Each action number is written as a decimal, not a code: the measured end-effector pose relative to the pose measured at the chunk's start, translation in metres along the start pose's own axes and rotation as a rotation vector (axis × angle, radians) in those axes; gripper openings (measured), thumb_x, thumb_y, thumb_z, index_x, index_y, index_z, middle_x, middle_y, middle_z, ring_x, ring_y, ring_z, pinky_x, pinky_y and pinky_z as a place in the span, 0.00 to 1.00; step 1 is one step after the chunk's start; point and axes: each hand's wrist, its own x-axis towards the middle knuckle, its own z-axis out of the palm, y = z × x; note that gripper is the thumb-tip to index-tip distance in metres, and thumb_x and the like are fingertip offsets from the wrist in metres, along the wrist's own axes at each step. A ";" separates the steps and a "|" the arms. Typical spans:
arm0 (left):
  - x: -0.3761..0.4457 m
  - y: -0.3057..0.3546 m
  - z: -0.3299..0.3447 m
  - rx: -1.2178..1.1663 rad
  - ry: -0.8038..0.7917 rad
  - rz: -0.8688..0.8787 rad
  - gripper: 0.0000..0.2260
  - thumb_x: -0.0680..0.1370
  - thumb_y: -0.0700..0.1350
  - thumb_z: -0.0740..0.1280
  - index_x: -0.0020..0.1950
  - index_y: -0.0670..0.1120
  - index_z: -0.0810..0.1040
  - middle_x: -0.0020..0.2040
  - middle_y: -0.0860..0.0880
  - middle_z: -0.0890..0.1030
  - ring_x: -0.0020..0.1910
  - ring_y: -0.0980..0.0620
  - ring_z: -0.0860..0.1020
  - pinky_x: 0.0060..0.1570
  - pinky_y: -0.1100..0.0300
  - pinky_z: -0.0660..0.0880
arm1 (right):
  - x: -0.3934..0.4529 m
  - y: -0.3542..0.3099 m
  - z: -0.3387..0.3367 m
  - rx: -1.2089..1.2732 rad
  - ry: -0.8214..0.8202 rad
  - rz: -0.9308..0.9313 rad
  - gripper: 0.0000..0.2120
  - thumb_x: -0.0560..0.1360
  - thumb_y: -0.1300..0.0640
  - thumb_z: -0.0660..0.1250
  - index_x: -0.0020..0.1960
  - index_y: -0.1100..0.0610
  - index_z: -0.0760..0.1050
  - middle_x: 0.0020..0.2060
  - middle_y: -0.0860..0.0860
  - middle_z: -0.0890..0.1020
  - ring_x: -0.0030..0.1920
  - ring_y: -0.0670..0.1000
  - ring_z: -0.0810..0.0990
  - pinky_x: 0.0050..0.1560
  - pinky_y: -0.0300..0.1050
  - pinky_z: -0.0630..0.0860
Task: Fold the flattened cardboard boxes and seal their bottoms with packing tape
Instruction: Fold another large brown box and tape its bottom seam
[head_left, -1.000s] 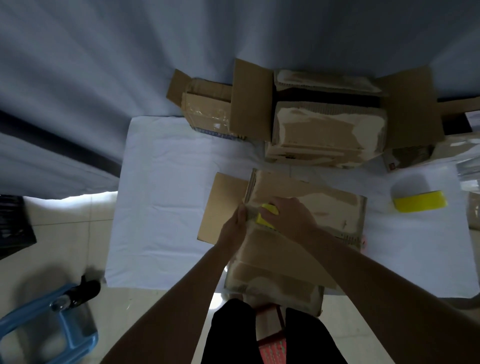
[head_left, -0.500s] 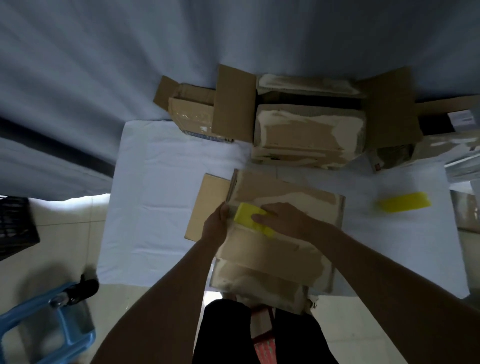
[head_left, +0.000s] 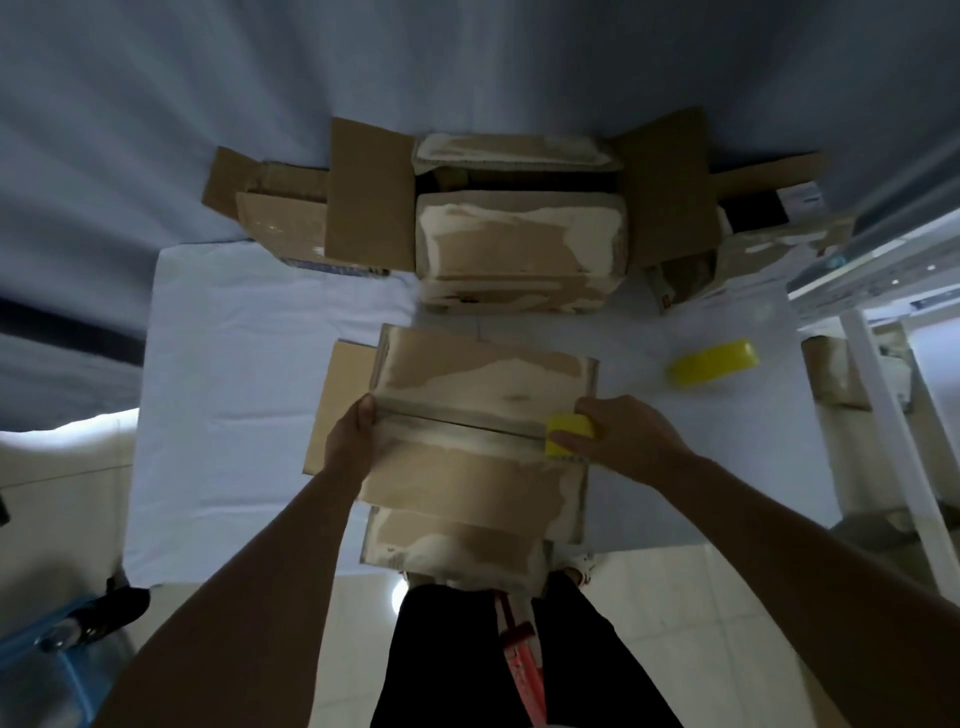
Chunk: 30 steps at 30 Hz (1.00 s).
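- cardboard box (head_left: 467, 467) on the white table (head_left: 234, 415), bottom flaps folded shut, near end overhanging the table edge toward the person.
- left hand (head_left: 353, 441) grips the box's left edge, thumb (head_left: 367, 413) hooked over the top right at the left end of the centre seam (head_left: 457, 423).
- right hand (head_left: 623, 436) curled round a yellow tape roll (head_left: 570, 434), holding it down on the seam's right end; fingertips wrap its near side.
- seam runs straight between the two hands; whether tape is already laid along it, cannot tell.
- one loose flap (head_left: 343, 405) lies flat just outside the left hand.
- beyond and right of the right hand, well apart: second yellow roll (head_left: 711, 361) on the cloth.
- farther, past both hands: an open box (head_left: 519, 244) with side flaps spread, more cardboard either side, grey curtain (head_left: 467, 67) behind.
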 end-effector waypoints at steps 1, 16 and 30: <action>-0.002 0.001 0.000 0.011 0.015 -0.002 0.21 0.84 0.54 0.51 0.69 0.45 0.74 0.63 0.38 0.78 0.61 0.38 0.75 0.56 0.53 0.69 | 0.000 -0.002 0.004 -0.003 0.014 -0.013 0.20 0.73 0.33 0.62 0.41 0.49 0.69 0.33 0.49 0.74 0.40 0.54 0.78 0.38 0.45 0.69; -0.046 0.014 0.039 0.964 -0.333 0.996 0.63 0.60 0.73 0.69 0.79 0.42 0.40 0.79 0.42 0.38 0.78 0.44 0.37 0.74 0.47 0.35 | 0.001 -0.009 0.017 -0.004 0.024 0.033 0.17 0.74 0.33 0.62 0.44 0.47 0.67 0.37 0.51 0.74 0.43 0.56 0.78 0.40 0.44 0.69; -0.049 0.026 0.031 0.878 -0.456 0.857 0.57 0.66 0.74 0.63 0.78 0.46 0.33 0.77 0.52 0.31 0.75 0.55 0.30 0.74 0.54 0.34 | -0.007 0.018 -0.005 0.163 -0.037 0.021 0.18 0.74 0.34 0.62 0.45 0.48 0.74 0.33 0.48 0.75 0.41 0.53 0.80 0.48 0.49 0.77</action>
